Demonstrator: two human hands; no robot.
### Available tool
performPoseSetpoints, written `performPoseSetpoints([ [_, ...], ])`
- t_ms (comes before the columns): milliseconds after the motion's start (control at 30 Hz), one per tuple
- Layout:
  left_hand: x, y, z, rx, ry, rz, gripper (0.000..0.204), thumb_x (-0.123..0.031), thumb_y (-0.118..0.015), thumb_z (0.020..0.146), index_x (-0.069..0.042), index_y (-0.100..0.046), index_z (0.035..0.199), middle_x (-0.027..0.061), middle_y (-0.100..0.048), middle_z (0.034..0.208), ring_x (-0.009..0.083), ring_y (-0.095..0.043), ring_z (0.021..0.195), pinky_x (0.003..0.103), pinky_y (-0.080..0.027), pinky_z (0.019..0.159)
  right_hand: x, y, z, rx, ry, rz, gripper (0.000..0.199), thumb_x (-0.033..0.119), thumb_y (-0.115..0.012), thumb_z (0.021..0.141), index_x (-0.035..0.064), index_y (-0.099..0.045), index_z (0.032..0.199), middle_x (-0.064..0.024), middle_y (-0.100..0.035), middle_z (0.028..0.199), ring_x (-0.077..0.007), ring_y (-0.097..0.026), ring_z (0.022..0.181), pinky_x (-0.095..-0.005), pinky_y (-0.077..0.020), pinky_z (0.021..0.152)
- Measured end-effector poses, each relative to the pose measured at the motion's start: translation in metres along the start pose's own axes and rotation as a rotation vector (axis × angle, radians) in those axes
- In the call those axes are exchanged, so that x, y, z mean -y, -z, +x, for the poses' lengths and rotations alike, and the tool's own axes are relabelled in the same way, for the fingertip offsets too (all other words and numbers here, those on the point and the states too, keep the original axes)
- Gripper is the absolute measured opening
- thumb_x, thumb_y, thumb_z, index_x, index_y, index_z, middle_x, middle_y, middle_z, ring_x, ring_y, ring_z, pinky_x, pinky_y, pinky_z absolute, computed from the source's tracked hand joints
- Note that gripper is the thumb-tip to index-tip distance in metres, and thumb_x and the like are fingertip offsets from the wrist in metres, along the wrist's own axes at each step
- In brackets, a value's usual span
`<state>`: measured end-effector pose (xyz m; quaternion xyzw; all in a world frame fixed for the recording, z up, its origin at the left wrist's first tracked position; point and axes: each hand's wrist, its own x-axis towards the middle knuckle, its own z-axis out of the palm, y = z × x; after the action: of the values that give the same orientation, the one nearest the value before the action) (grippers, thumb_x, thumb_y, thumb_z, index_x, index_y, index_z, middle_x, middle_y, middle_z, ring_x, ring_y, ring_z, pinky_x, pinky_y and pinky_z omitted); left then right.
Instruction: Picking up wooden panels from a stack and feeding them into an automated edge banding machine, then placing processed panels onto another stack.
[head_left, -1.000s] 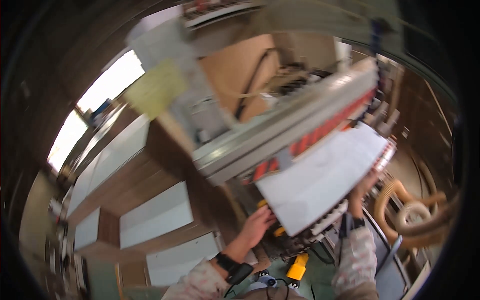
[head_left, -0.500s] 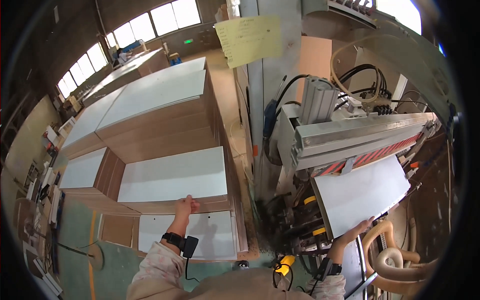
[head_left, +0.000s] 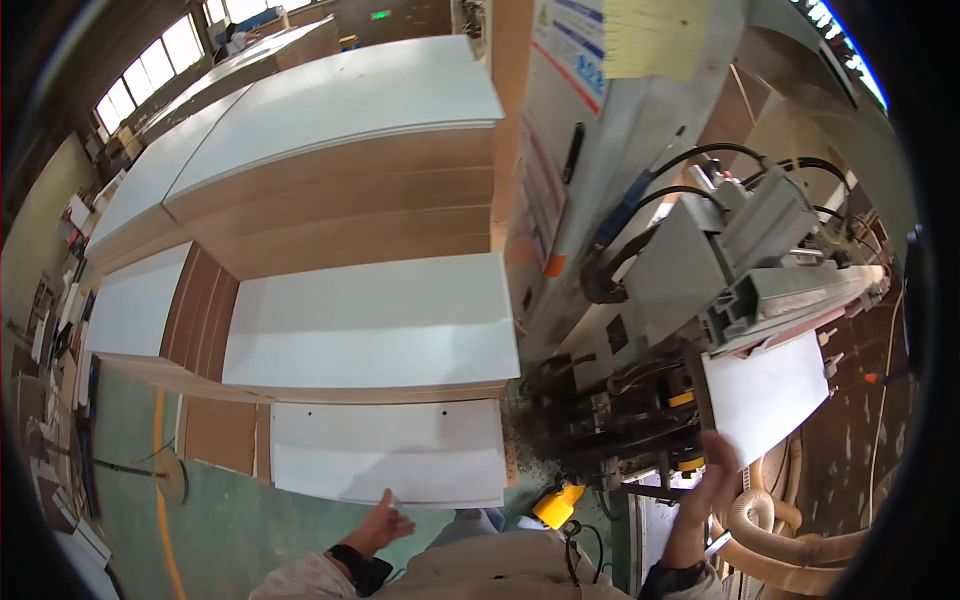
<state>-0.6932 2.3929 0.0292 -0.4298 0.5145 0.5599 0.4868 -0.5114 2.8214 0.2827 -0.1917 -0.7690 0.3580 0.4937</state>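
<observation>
White panel (head_left: 768,395) sits in the grey machine (head_left: 740,270), jutting out from under its rail at the right. Tall stacks of white-faced boards (head_left: 340,160) fill the left, with a low stack (head_left: 390,450) nearest the person. Right hand (head_left: 712,470) presses the panel's lower corner — fingers flat, spread. Left hand (head_left: 385,520) rests open on the low stack's near edge.

Left hand (head_left: 385,520): extended forward, low, fingers spread flat, wrist banded in black. Right hand (head_left: 715,470): raised higher, fingers extended upward, forearm near vertical.
</observation>
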Motion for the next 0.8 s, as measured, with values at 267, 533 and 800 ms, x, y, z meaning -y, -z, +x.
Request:
performPoseSetpoints([
  [267, 0.008, -0.053, 0.006, 0.501, -0.471, -0.44, 0.076, -0.065, -0.045, 0.079, -0.011, -0.032, 0.131, 0.0116, -0.039, 0.131, 0.0303, -0.035, 0.122, 0.051, -0.027, 0.1, -0.034, -0.132, -0.058, 0.982, -0.579, 0.148, 0.03, 0.013, -0.061, 0.082, 0.0031, -0.056, 0.11, -0.0094, -0.062, 0.094, -0.0139, -0.06, 0.081, -0.0262, -0.0478, 0.072],
  [533, 0.011, -0.045, 0.042, 0.608, -0.356, -0.766, 0.071, -0.068, -0.037, 0.079, -0.015, -0.042, 0.126, 0.0077, -0.044, 0.127, 0.0304, -0.038, 0.119, 0.051, -0.029, 0.098, -0.119, -0.123, -0.133, 1.232, -0.882, -0.005, 0.038, 0.028, -0.06, 0.083, 0.0028, -0.056, 0.11, -0.0082, -0.063, 0.091, -0.017, -0.06, 0.085, -0.0283, -0.048, 0.075],
  [800, -0.023, 0.043, 0.03, 0.05, -0.179, 0.46, 0.048, -0.05, -0.059, 0.08, -0.003, -0.058, 0.072, 0.0086, -0.06, 0.061, 0.0161, -0.058, 0.055, 0.027, -0.049, 0.055, -0.133, -0.167, -0.165, 1.025, -1.3, 0.072, 0.055, 0.03, -0.054, 0.086, 0.006, -0.034, 0.131, -0.0093, -0.05, 0.118, -0.0204, -0.049, 0.106, -0.038, -0.0428, 0.084],
])
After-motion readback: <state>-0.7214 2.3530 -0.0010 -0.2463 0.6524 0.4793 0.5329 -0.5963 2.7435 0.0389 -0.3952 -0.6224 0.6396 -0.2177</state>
